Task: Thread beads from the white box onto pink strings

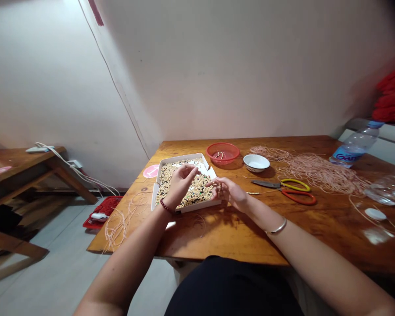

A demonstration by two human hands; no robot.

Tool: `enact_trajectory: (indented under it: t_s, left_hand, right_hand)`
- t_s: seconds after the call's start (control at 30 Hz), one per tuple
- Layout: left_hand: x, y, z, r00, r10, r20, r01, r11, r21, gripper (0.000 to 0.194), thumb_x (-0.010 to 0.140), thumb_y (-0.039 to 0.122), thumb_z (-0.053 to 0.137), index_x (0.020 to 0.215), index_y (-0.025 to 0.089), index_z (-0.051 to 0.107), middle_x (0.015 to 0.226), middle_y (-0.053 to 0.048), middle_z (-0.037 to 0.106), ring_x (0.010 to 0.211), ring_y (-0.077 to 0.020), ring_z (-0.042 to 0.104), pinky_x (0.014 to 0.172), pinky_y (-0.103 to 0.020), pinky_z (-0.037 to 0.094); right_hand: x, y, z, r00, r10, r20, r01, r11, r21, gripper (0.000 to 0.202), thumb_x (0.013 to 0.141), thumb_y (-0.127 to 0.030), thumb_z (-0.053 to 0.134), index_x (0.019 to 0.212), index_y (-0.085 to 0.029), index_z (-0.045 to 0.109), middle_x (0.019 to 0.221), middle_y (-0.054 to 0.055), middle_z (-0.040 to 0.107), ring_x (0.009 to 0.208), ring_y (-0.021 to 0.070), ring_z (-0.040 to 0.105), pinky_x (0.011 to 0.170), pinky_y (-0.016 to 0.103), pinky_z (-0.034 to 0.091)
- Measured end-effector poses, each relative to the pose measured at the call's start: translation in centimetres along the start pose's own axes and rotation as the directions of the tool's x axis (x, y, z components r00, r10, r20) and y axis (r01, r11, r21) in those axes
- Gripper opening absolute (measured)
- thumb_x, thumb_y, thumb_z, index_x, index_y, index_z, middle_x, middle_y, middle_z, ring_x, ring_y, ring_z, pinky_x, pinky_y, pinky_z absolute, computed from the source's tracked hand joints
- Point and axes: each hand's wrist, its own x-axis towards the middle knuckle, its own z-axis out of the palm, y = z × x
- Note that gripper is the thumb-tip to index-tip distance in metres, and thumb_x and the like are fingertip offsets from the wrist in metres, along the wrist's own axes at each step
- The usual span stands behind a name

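A shallow white box tray [155, 193] full of small cream, black and green beads lies on the wooden table. Over its middle is my left hand [181, 181], thumb and fingertips pinched together; whatever is between them is too small to make out. At the tray's right edge, my right hand [229, 192] has its fingers curled around a thin beaded cord. A short row of cream beads [253, 193] on this cord shows beyond the right wrist, lying on the table.
Behind the tray stand a red mesh basket [223, 153] and a white bowl [256, 163]. Scissors [285, 188] with yellow and orange handles lie to the right. Beyond them are a heap of pink cord [319, 173] and a water bottle [357, 145]. Loose cord [123, 221] hangs at the left edge.
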Motion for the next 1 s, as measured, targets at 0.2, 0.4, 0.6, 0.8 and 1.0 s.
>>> enact_trajectory:
  t_s: [0.2, 0.4, 0.6, 0.8, 1.0]
  left_hand:
    - [0.0, 0.1, 0.1, 0.998, 0.012, 0.056, -0.014, 0.999, 0.04, 0.025, 0.08, 0.04, 0.063, 0.077, 0.016, 0.061, 0.081, -0.007, 0.069, 0.066, -0.0117, 0.06, 0.056, -0.022, 0.046]
    - [0.0, -0.3, -0.1, 0.998, 0.041, 0.054, -0.045, 0.996, 0.081, 0.026, 0.08, 0.041, 0.062, 0.08, 0.015, 0.061, 0.089, -0.009, 0.069, 0.074, -0.0144, 0.063, 0.058, -0.023, 0.048]
    - [0.0, -0.7, 0.2, 0.998, 0.051, 0.038, -0.055, 0.994, 0.099, 0.027, 0.08, 0.042, 0.061, 0.077, 0.015, 0.062, 0.086, -0.009, 0.068, 0.074, -0.0151, 0.062, 0.058, -0.023, 0.048]
    - [0.0, -1.1, 0.5, 0.999, 0.032, -0.012, -0.031, 0.997, 0.069, 0.028, 0.081, 0.042, 0.061, 0.078, 0.015, 0.058, 0.082, -0.008, 0.067, 0.071, -0.0138, 0.06, 0.056, -0.022, 0.045]
    - [0.2, -1.2, 0.0, 0.998, -0.003, -0.066, 0.004, 1.0, 0.021, 0.027, 0.083, 0.043, 0.058, 0.078, 0.017, 0.052, 0.078, -0.005, 0.065, 0.061, -0.0102, 0.053, 0.048, -0.019, 0.039]
  right_hand:
    - [0.2, 0.3, 0.2, 0.996, -0.089, -0.03, 0.088, 0.995, -0.049, 0.033, 0.081, -0.046, 0.052, 0.09, -0.015, 0.061, 0.061, -0.002, 0.055, 0.048, 0.009, 0.052, 0.05, 0.023, 0.041]
    - [0.8, 0.5, 0.2, 0.979, -0.186, -0.086, 0.172, 0.974, -0.146, 0.031, 0.075, -0.047, 0.058, 0.075, -0.015, 0.057, 0.049, -0.008, 0.036, 0.038, 0.0041, 0.022, 0.037, 0.02, 0.013]
    - [1.2, 1.0, -0.1, 0.96, -0.23, -0.16, 0.197, 0.96, -0.198, 0.04, 0.076, -0.055, 0.052, 0.065, -0.016, 0.054, 0.048, -0.006, 0.038, 0.038, 0.0049, 0.025, 0.038, 0.021, 0.014]
    - [1.2, 1.4, 0.0, 0.911, -0.372, -0.18, 0.302, 0.897, -0.322, 0.037, 0.077, -0.051, 0.055, 0.079, -0.015, 0.06, 0.059, -0.003, 0.048, 0.041, 0.005, 0.034, 0.04, 0.021, 0.023]
    - [1.4, 1.4, -0.3, 0.899, -0.349, -0.265, 0.255, 0.908, -0.331, 0.034, 0.079, -0.047, 0.051, 0.072, -0.015, 0.059, 0.059, -0.001, 0.052, 0.038, 0.0058, 0.04, 0.039, 0.021, 0.029]
